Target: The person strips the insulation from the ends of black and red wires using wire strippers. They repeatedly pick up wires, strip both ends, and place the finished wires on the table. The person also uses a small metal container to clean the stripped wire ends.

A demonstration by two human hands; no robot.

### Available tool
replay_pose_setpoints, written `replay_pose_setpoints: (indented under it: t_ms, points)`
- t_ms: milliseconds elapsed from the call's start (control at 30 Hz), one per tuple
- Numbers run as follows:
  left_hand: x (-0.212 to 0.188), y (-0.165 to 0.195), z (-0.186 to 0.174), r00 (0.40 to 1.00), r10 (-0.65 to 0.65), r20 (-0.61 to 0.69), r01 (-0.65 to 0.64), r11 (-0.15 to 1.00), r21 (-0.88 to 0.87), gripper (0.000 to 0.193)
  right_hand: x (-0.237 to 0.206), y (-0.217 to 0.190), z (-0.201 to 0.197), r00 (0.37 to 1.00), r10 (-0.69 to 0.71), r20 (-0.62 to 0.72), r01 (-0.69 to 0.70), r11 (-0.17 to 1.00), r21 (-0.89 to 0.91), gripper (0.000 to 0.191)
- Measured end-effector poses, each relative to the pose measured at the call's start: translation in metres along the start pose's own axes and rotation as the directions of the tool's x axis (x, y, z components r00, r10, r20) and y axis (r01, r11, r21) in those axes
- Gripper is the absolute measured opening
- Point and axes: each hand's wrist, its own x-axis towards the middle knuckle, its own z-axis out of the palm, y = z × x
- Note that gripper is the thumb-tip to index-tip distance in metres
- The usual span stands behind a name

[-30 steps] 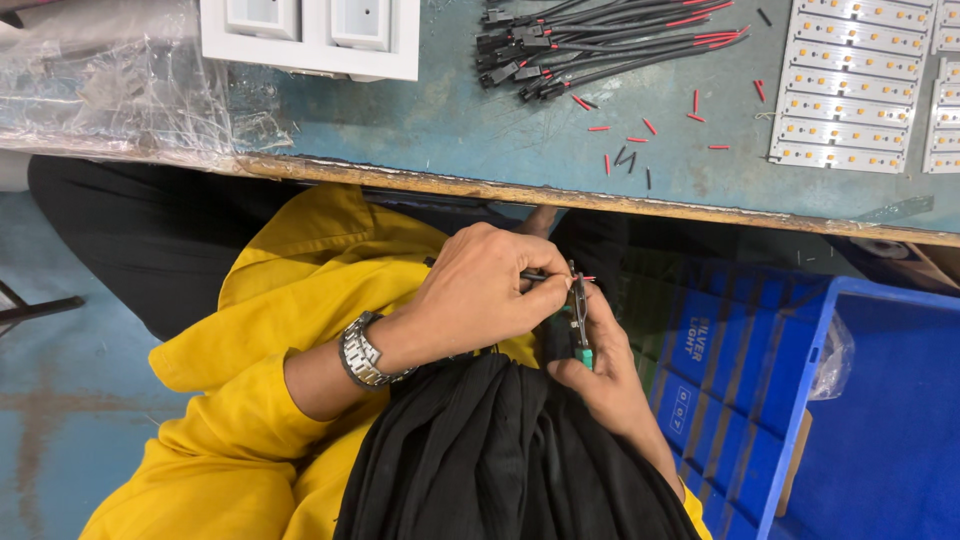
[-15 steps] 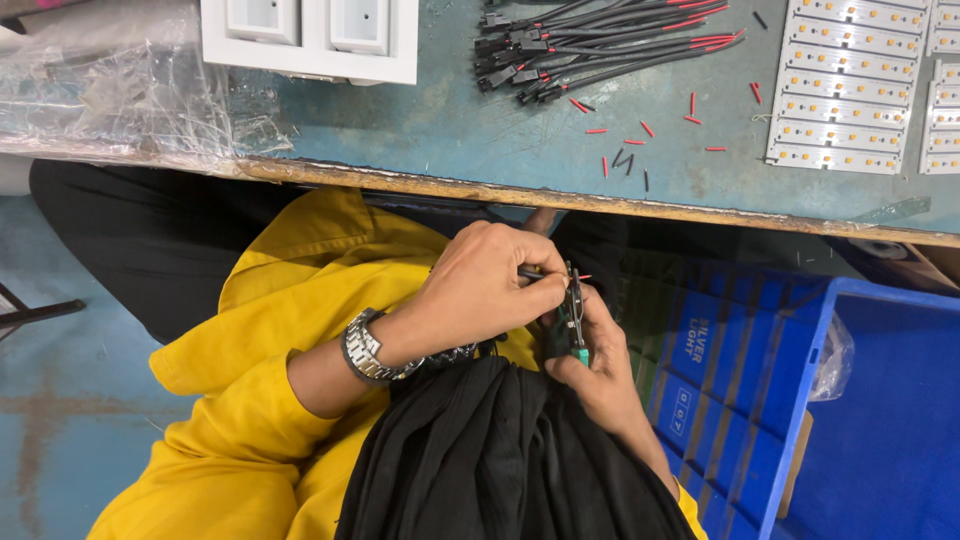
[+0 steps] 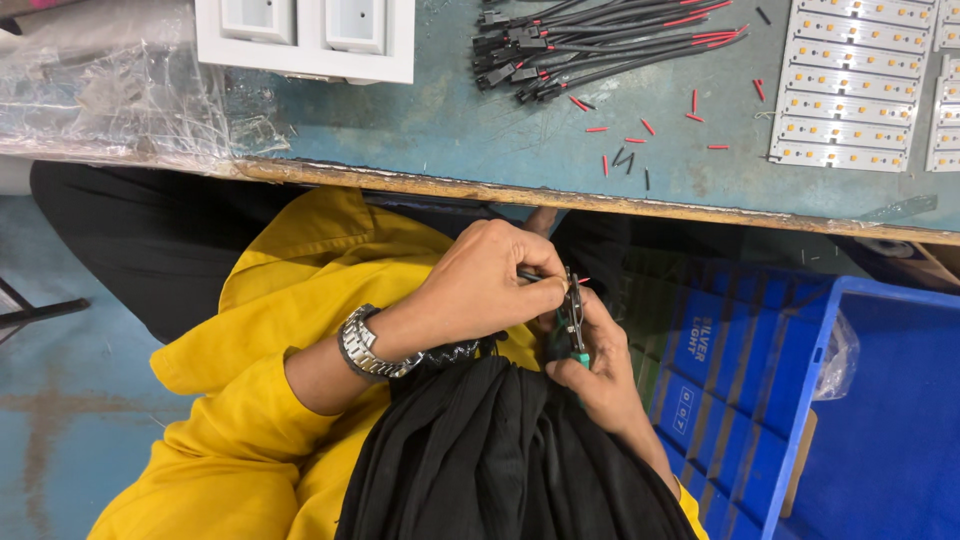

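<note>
Both hands meet in the lap below the bench edge, a wire fed into a small cutter

The left hand [image 3: 490, 285], with a wristwatch [image 3: 362, 345], is pinched shut on a thin dark wire [image 3: 530, 277] that runs roughly level, left to right, its red tip [image 3: 583, 281] showing just past the jaws; the right hand [image 3: 595, 365] is curled closed around the green-handled cutter [image 3: 574, 318], which stands nearly upright across the wire. The left hand is nearer the wire's free length. Most of the wire is hidden in the fingers, and whether the blades have closed is too small to tell. A bundle of leads [image 3: 600, 35] lies well apart on the workbench [image 3: 450, 130]
</note>
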Motion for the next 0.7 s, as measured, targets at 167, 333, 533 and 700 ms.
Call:
replay_pose_setpoints:
  t_ms: [167, 333, 533, 700]
  points:
    - [0.001, -0.008, 0.001, 1.0, -0.01, 0.002, 0.01, 0.995, 0.099, 0.016, -0.002, 0.002, 0.0, 1.0, 0.024, -0.002, -0.024, 1.0, -0.009, 0.077]
    - [0.001, -0.021, 0.001, 0.999, 0.046, 0.018, -0.045, 0.999, -0.009, 0.015, -0.005, 0.013, -0.004, 1.0, 0.022, -0.012, -0.022, 1.0, 0.006, 0.069]
    - [0.006, -0.004, -0.002, 0.998, 0.064, 0.018, -0.065, 0.996, 0.059, 0.015, -0.009, 0.015, -0.004, 0.998, 0.067, 0.007, -0.067, 0.979, 0.191, 0.083]
    - [0.006, -0.022, 0.0, 0.997, 0.016, 0.075, -0.014, 0.999, -0.03, 0.02, -0.005, 0.005, -0.001, 0.999, -0.036, -0.011, 0.037, 0.871, 0.491, 0.086]
